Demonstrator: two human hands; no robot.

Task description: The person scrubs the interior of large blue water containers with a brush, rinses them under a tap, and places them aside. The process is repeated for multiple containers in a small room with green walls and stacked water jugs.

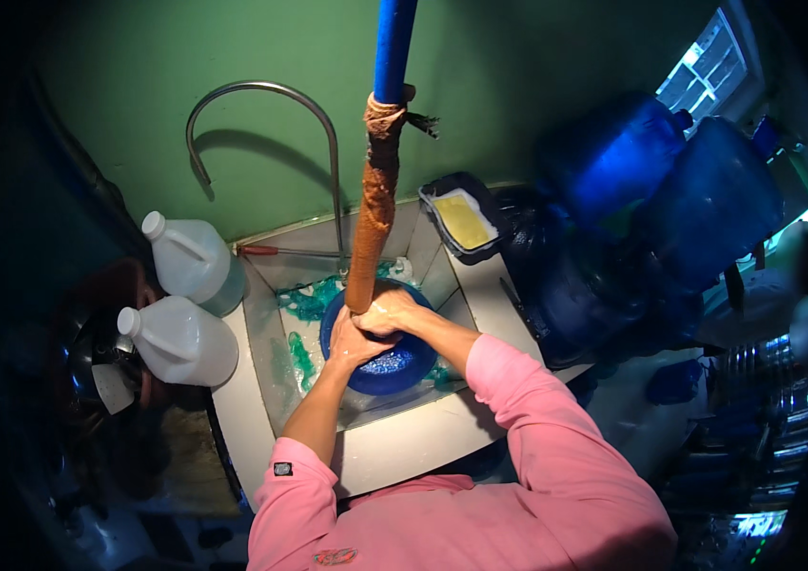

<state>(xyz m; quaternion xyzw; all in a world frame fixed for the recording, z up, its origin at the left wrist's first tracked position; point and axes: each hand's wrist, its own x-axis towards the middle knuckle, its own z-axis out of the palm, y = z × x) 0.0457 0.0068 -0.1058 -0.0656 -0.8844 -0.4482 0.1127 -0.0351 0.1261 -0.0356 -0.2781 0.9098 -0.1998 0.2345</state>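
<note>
From where I stand, a person in a pink top leans over the near edge of the worktop (413, 447), both bare hands down over a round blue basin (394, 373). The basin sits in the tiled sink (439, 284), with green scraps (309, 303) strewn on the sink floor around it. The left hand (353, 348) and the right hand (391, 310) meet above the basin, right over left; the fingers are bunched so close that I can't tell whether they clamp on anything. A blue pipe (393, 48) hangs down over them, its brown wrapping (375, 214) ending right at the hands, though whether it touches them I can't say. A curved metal tap (334, 152) rises at the worktop's far edge, a red-handled tool (259, 250) lies by the far left corner, two jugs (187, 344) stand along the left edge, and a black tub (473, 255) holding a yellow sponge (463, 225) sits at the far right corner.
</note>
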